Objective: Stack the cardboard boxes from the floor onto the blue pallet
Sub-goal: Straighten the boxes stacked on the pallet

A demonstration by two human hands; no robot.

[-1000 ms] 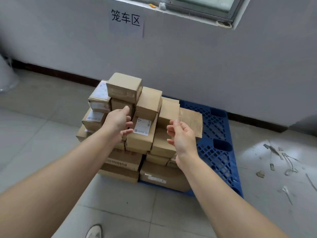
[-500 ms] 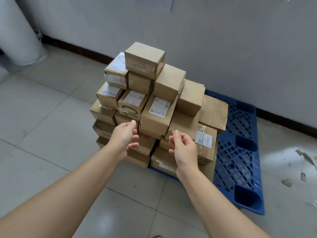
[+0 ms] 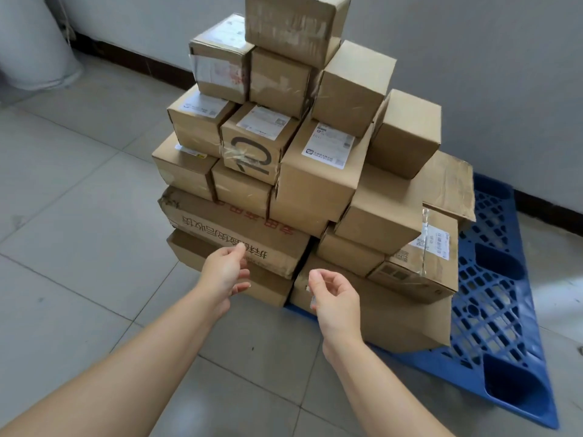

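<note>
A pyramid of several brown cardboard boxes (image 3: 315,181) stands on the left part of the blue pallet (image 3: 492,310); many carry white labels, one shows a large black mark (image 3: 250,156). A long flat box with red and black print (image 3: 233,234) lies low at the front left. My left hand (image 3: 225,275) hovers empty just in front of that box, fingers loosely curled. My right hand (image 3: 334,299) is beside it, in front of the large bottom box (image 3: 394,316), fingers apart and holding nothing.
The grey wall with a dark baseboard (image 3: 132,59) runs right behind the stack. A white rounded object (image 3: 34,42) stands at the far left. Grey floor tiles (image 3: 79,231) spread to the left and front. The pallet's right half is bare lattice.
The view has closed in and tilted down on the stack. Both hands have dropped from the middle rows to the lowest boxes, still empty.
</note>
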